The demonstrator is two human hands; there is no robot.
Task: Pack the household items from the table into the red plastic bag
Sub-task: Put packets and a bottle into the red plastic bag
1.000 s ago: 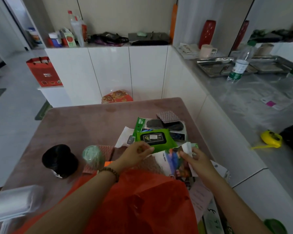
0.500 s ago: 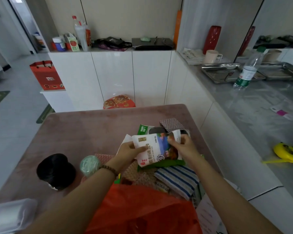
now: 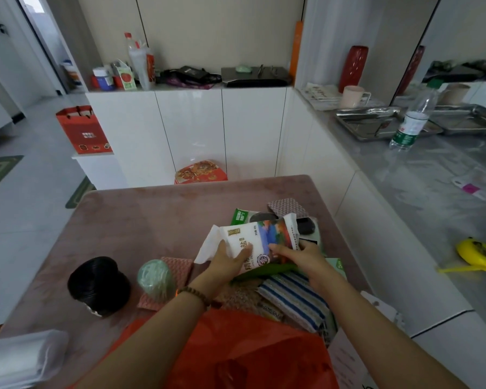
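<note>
I hold a white printed packet (image 3: 257,237) above the pile of items on the pink table (image 3: 141,220). My left hand (image 3: 226,261) grips its lower left edge, and my right hand (image 3: 299,255) grips its lower right side. Under the packet lie a green wipes pack (image 3: 267,270), a blue-and-white striped cloth (image 3: 295,299) and patterned sponge cloths (image 3: 286,207). The red plastic bag (image 3: 250,349) lies at the near table edge, between my forearms. A black spool (image 3: 98,282) and a pale green roll (image 3: 156,279) stand at the left.
A clear plastic item (image 3: 17,360) sits at the near left corner. White cabinets (image 3: 191,130) stand behind the table. The grey counter (image 3: 421,192) on the right holds metal trays (image 3: 376,124), a water bottle (image 3: 413,122) and a yellow tape measure (image 3: 477,254).
Both hands picked the white packet up from the pile and raised it over the green wipes pack. The striped cloth underneath came into view.
</note>
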